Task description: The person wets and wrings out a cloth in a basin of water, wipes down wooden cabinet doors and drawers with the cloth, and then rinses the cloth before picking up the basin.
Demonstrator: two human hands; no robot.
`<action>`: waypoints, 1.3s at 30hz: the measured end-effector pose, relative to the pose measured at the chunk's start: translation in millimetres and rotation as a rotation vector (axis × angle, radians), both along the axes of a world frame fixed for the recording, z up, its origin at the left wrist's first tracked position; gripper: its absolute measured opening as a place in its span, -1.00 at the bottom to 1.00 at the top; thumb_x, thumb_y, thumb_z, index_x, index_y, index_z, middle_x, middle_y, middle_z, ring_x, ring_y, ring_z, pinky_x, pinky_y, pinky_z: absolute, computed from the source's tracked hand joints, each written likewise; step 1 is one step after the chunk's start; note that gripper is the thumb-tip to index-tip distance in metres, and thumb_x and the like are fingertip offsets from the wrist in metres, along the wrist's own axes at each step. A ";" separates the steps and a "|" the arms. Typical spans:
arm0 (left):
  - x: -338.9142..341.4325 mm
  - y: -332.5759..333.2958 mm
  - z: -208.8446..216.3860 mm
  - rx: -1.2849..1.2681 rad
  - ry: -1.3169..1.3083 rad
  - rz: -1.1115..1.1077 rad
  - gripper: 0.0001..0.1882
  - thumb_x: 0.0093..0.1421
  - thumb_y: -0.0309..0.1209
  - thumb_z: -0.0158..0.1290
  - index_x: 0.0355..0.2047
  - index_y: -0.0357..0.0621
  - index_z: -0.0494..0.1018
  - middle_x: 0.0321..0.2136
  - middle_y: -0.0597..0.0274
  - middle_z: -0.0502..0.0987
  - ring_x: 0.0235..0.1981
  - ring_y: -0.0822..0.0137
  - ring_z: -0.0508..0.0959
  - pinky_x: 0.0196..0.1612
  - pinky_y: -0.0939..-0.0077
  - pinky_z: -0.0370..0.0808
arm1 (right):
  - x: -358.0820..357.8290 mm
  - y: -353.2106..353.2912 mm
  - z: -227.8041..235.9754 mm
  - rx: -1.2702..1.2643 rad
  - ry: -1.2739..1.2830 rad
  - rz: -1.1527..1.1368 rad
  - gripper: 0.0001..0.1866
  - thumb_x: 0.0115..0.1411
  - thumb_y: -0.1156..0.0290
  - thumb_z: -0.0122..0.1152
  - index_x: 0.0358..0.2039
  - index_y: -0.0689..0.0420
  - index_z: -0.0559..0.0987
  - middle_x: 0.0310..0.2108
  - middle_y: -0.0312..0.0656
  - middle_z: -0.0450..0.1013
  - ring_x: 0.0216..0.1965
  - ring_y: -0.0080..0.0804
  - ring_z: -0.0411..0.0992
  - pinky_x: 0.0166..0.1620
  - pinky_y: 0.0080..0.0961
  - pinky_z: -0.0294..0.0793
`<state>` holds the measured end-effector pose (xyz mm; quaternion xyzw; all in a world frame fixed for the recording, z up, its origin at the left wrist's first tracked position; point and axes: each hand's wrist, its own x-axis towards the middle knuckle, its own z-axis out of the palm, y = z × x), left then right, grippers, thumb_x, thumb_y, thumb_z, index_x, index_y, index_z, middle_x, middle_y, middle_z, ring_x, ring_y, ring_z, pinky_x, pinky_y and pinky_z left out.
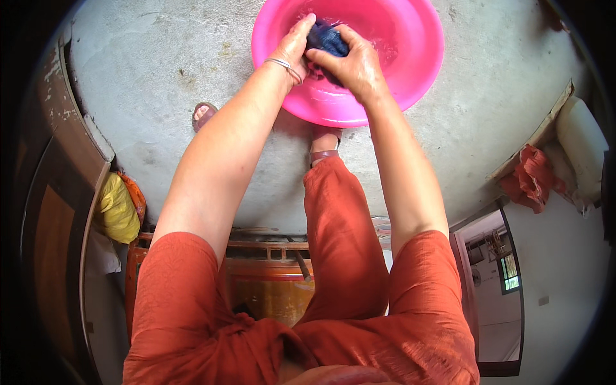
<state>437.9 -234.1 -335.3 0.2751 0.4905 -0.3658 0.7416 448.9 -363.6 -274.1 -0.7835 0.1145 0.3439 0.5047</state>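
A wet, dark blue cloth [326,40] is bunched up between my two hands over a pink basin [423,58]. My left hand [294,48] presses on the cloth's left side, its fingers partly turned out of sight. From the right, my right hand [354,63] curls its thumb and fingers round the same cloth. Water glistens inside the basin, and both hands look wet. A bracelet [284,66] circles my left wrist. What kind of garment or cloth this is, the bunching hides.
The basin stands on a grey concrete floor [173,70], close to my sandalled foot [325,142]. A wooden cabinet [54,244] and a yellow bag [118,208] are at the left. On the right lie a red plastic bag [531,179] and a pale container [581,144].
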 end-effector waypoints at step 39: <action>-7.3 -18.4 24.2 0.157 -0.118 0.022 -0.59 0.24 -0.09 -0.04 -0.25 -0.25 0.45 -0.44 0.19 0.53 -0.47 0.30 0.55 -0.33 0.42 0.52 | 3.2 16.6 19.1 -0.621 -0.403 0.197 -0.64 0.15 -0.04 0.03 -0.34 -0.02 0.56 -0.39 -0.06 0.48 -0.34 0.02 0.49 -0.29 -0.08 0.48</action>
